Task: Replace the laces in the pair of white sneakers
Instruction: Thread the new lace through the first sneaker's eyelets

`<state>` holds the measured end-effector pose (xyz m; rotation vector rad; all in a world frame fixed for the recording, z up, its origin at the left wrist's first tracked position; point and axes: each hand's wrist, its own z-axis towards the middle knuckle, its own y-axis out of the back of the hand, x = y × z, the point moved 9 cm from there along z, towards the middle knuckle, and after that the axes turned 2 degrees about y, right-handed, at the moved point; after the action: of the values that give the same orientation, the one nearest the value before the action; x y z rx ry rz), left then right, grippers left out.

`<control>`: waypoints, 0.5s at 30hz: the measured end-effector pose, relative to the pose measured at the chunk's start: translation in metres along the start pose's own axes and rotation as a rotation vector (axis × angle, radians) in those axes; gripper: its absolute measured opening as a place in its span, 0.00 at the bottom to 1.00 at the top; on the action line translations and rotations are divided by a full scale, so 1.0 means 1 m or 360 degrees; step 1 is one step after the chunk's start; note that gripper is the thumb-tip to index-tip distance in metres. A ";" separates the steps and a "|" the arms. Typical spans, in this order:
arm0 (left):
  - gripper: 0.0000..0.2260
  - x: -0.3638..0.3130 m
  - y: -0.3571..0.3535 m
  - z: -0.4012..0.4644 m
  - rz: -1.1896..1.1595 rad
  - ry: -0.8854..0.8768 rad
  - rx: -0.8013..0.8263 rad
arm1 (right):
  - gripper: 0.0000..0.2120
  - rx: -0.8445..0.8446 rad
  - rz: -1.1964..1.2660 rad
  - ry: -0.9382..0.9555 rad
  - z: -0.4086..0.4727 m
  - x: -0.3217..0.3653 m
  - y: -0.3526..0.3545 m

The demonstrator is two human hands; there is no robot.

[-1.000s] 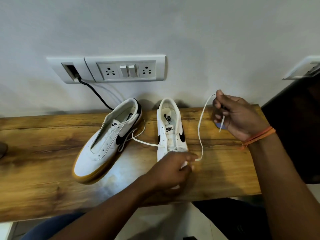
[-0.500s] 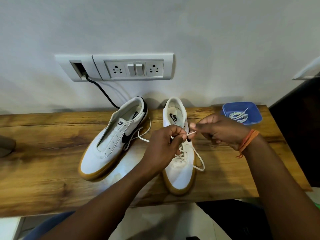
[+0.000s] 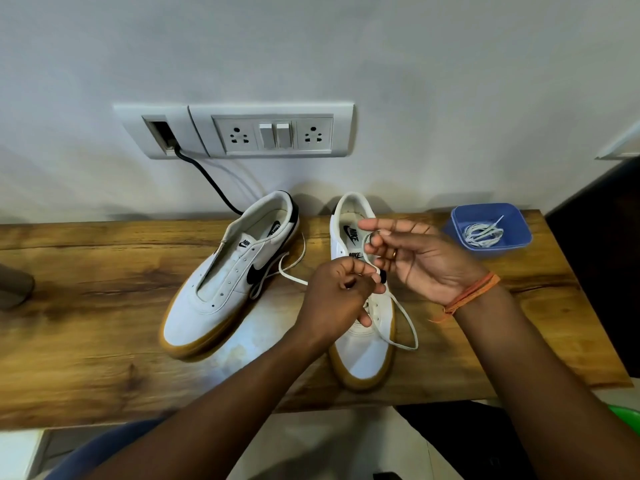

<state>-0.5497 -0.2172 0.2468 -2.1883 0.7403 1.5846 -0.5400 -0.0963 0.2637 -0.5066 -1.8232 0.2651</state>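
The thin white shoelace runs through the front holes of the white sneaker with the tan rubber sole on the right, which sits on the brown wooden shelf with its toe at 6 o'clock and its heel at 12 o'clock. That is the shoe's long line, and the lace holes climb along it. One part of the lace loops out to the shoe's 3 o'clock side and lies on the wood. The left hand is right over the middle of the shoe with its fingers curled, pinching the lace. It is the closer hand to the holes. The right hand floats just past it toward 2 o'clock, its fingers bent around a loop of lace near the tongue. I think the next hole is just under the left hand, toward 12 o'clock, but that hand hides it. I cannot see the lace tip. The second white sneaker with a black swoosh lies at 9 o'clock with no lace in it; a lace end trails beside it. A small blue plastic tub with another bundled white lace sits at 2 o'clock.
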 end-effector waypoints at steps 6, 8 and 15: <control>0.02 -0.005 0.002 0.000 0.0250 -0.0103 0.0010 | 0.11 -0.0247 -0.0057 0.0114 0.005 -0.002 0.011; 0.01 -0.005 0.002 0.002 0.0362 -0.0095 0.0073 | 0.10 -0.0231 0.0184 0.0007 0.005 -0.006 0.012; 0.05 0.003 0.066 0.023 0.0328 0.0118 -0.0378 | 0.11 -0.0401 -0.0270 -0.0138 -0.001 -0.014 0.021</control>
<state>-0.6059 -0.2588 0.2391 -2.4167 0.8629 1.7798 -0.5318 -0.0846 0.2428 -0.5168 -1.9836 -0.0609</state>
